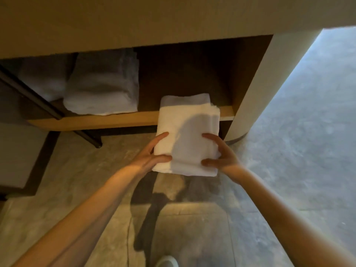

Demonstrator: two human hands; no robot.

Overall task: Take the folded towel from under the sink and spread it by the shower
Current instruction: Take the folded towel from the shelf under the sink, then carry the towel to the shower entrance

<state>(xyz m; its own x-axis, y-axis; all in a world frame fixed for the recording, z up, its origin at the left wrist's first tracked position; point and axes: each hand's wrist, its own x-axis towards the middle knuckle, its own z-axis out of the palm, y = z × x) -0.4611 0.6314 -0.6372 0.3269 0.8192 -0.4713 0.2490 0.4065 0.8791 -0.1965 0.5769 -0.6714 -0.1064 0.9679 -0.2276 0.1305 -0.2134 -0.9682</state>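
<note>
A white folded towel is halfway out of the open wooden shelf under the counter, its far end still over the shelf's front edge. My left hand grips the towel's near left corner, thumb on top. My right hand grips the near right corner in the same way. Both forearms reach in from the bottom of the view.
A stack of folded white towels lies on the shelf to the left, with another pile beside it in shadow. A dark stool leg stands at the left. A pale rounded cabinet end panel borders the stone floor on the right.
</note>
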